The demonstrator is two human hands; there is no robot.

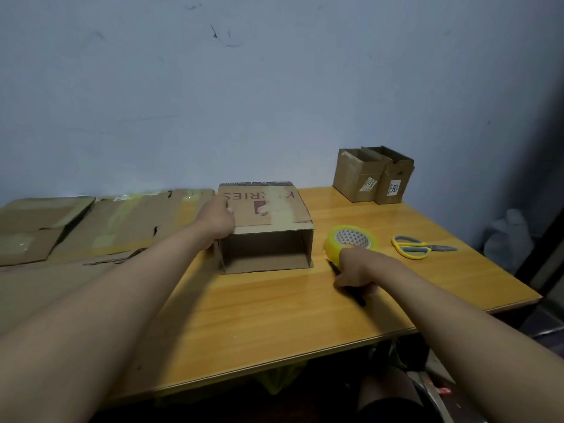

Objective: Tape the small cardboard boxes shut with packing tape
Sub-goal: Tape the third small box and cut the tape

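A cardboard box (268, 227) lies on its side in the middle of the wooden table (274, 309), its open end facing me. My left hand (218, 221) grips the box's upper left edge. A yellow roll of packing tape (351, 239) lies just right of the box. My right hand (357, 270) rests against the near side of the roll, fingers curled round a thin dark pen-like tool (355, 296) that pokes out on both sides of the hand.
Yellow-handled scissors (418, 247) lie right of the tape. Two small open boxes (370, 175) stand at the back right against the wall. Flattened cardboard sheets (91, 224) cover the table's left side. The table's right edge drops off near a white bag (506, 236).
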